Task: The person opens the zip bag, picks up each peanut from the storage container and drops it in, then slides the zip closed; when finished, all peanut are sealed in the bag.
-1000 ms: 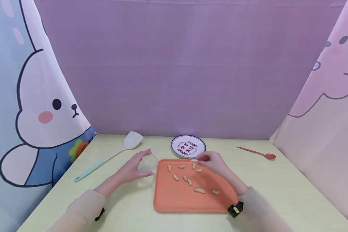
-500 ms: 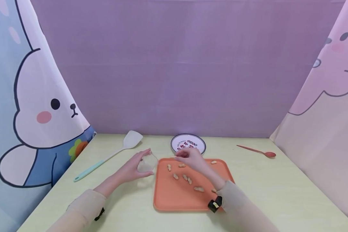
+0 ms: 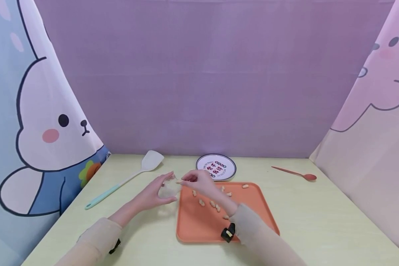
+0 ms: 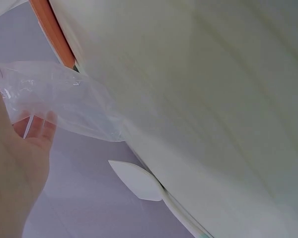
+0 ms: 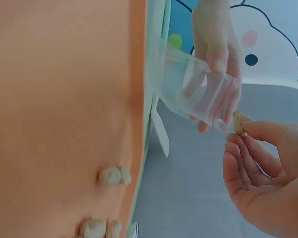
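Right wrist view: a peanut (image 5: 240, 124) pinched in the right hand (image 5: 273, 176), just beside the plastic bag (image 5: 181, 91), whose red strip (image 5: 223, 102) shows only here. Left of the tray (image 3: 199, 229), the left hand (image 3: 151, 194) holds it, fingers wide; behind the tray, a plate (image 3: 230, 167) bears unreadable red writing (image 3: 216, 169).

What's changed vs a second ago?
The right hand moved left from the far edge of the tray to the opening of the bag, carrying a pinched peanut. Nothing released. Unchanged: left hand holding the bag; spatula, plate, spoon in place.
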The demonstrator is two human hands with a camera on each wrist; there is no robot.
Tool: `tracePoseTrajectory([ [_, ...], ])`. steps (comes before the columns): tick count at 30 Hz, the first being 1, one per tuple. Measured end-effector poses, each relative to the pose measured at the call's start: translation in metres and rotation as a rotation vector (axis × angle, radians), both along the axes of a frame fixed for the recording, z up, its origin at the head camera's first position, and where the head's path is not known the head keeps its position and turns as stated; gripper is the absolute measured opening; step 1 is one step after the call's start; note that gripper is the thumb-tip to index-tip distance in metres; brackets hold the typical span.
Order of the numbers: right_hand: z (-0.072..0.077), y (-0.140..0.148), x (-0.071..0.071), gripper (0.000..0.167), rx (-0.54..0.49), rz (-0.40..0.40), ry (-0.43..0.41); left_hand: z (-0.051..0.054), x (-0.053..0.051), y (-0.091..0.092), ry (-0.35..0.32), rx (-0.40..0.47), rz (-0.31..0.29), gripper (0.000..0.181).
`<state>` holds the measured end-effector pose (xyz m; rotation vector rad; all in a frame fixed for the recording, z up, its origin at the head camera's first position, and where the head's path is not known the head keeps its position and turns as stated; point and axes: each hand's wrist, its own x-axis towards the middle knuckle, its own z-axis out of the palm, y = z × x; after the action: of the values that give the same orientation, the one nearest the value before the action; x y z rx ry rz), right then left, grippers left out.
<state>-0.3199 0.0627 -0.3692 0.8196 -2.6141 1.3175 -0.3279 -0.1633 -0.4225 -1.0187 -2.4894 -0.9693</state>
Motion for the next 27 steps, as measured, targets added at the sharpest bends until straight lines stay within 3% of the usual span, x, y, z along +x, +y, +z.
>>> tracePoseTrajectory([
  [13,-0.004,-0.019,-0.003,0.018,-0.002,0.019,0.019,0.000,0.002,0.000,0.029,0.002,-0.001,0.081],
  [27,-0.002,-0.002,-0.008,0.017,-0.015,-0.012,0.052,0.002,0.001,-0.001,-0.002,-0.008,0.019,0.081],
])
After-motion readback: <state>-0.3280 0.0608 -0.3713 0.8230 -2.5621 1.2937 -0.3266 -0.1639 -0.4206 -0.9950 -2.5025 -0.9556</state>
